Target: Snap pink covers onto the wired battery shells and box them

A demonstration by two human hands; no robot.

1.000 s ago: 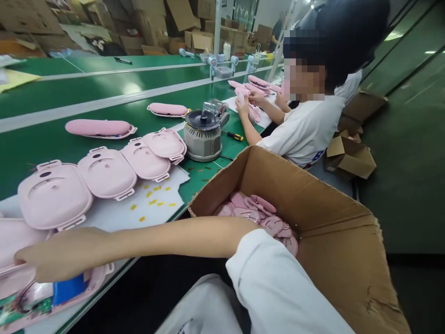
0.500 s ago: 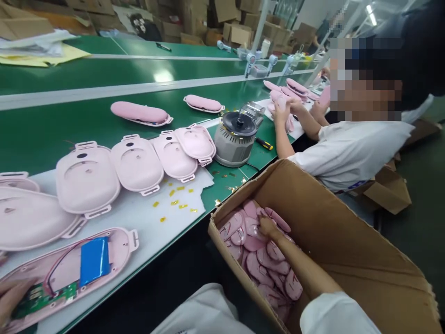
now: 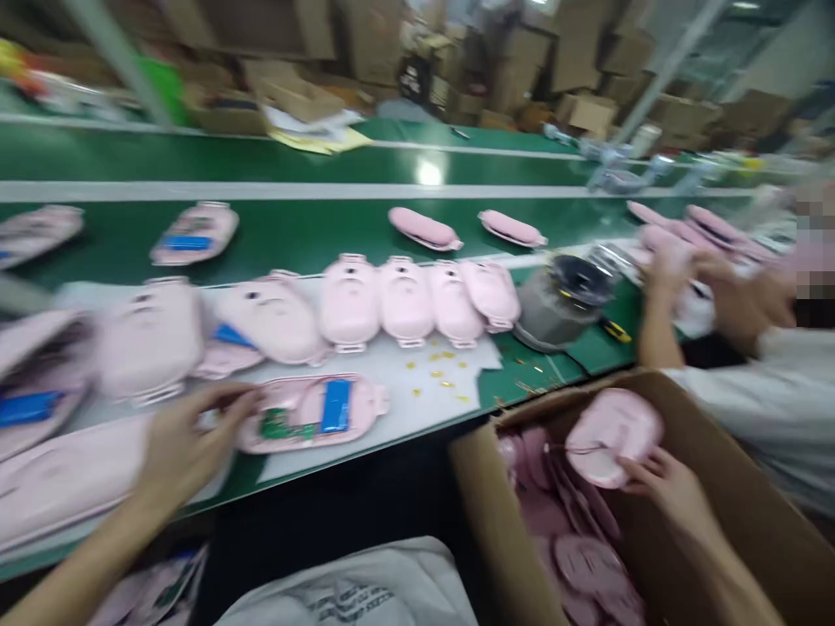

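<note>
So, closest to the body, a cardboard box (image 3: pixel 499 522) stands by the near edge of the table (image 3: pixel 313 226), toward the right, with a pile of pink panels (image 3: pixel 591 565) inside. Above the pile, the right hand (image 3: pixel 671 491) pinches a single panel (image 3: pixel 610 430) between thumb and fingers, at its lower right side. The single panel sits tilted, just beyond the fingertips and to their left.

Along the table's near edge, left of the box and apart from it, lies an open shell (image 3: pixel 304 400) carrying a blue block (image 3: pixel 336 406) and a green board (image 3: pixel 274 424). Its long axis runs roughly with that edge. From the right hand it lies leftward, across the box's left wall; the left hand (image 3: pixel 196 439) is far nearer, at its left end. There the left thumb and fingers are bent nearly together; blur hides whether they grip the rim or merely rest on it.

Beyond, yellow pieces (image 3: pixel 445 383) dot a white sheet (image 3: pixel 404 413), backed by a row of pink shells (image 3: pixel 404 300). A gray device (image 3: pixel 554 313) ends the row at right, and two slim pink cases (image 3: pixel 425 229) lie farther toward the table's far edge.
</note>
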